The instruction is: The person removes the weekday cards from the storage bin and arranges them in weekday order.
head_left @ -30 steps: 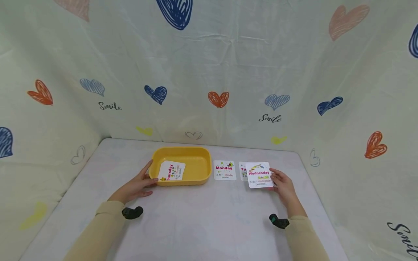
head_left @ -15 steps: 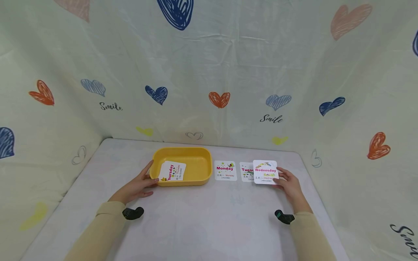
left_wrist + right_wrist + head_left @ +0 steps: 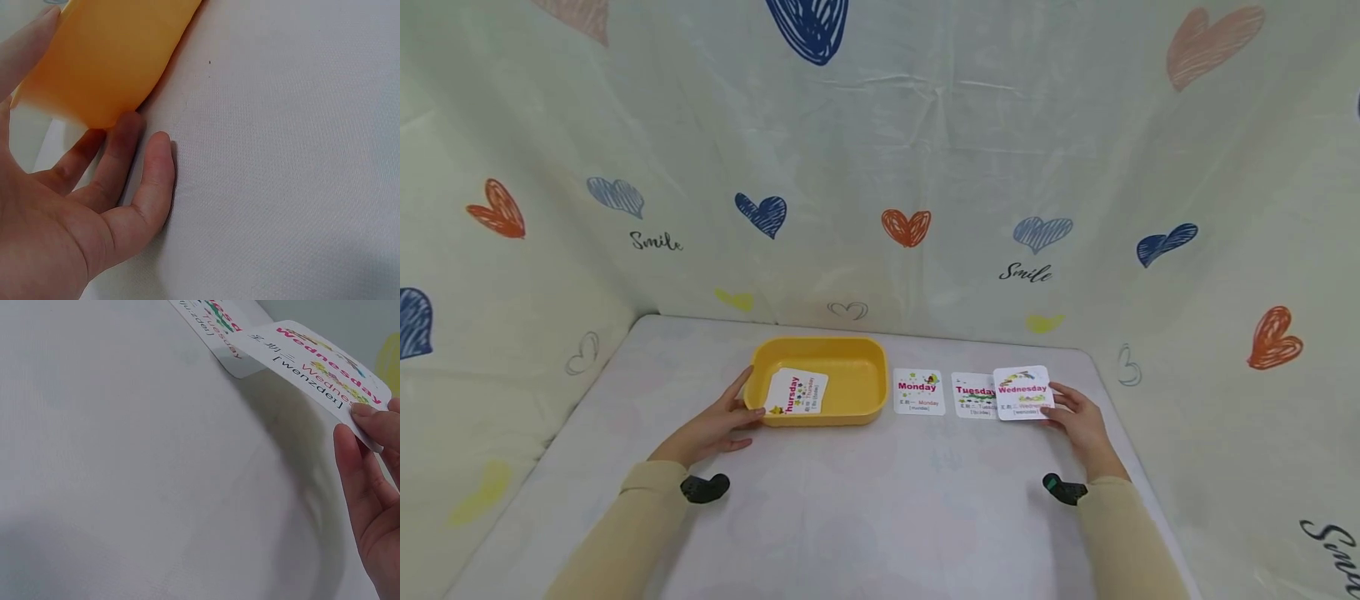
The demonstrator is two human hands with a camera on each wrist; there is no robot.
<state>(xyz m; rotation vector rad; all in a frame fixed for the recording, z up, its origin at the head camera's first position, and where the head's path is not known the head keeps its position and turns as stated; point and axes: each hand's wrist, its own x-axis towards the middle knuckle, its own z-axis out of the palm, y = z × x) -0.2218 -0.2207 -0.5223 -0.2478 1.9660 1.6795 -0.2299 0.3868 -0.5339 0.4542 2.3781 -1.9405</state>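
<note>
In the head view my right hand (image 3: 1081,423) pinches a white Wednesday card (image 3: 1024,392) at its right edge, between thumb and fingers. The right wrist view has that card (image 3: 319,365) raised off the tabletop and tilted, overlapping the right edge of the Tuesday card (image 3: 215,334). To the left lies a Monday card (image 3: 918,392), flat on the table. My left hand (image 3: 711,429) holds a yellow tray (image 3: 820,421) at its left end. In the left wrist view, the thumb is at the tray's rim and some fingertips touch its lower wall (image 3: 119,62).
A Thursday card (image 3: 797,392) lies turned sideways inside the tray, at its left. The white-covered table (image 3: 880,517) meets a heart-printed curtain (image 3: 865,150) at the back and sides. Each wrist wears a black device.
My right hand has shifted right with the Wednesday card, uncovering more of the Tuesday card. The left hand and tray keep their places.
</note>
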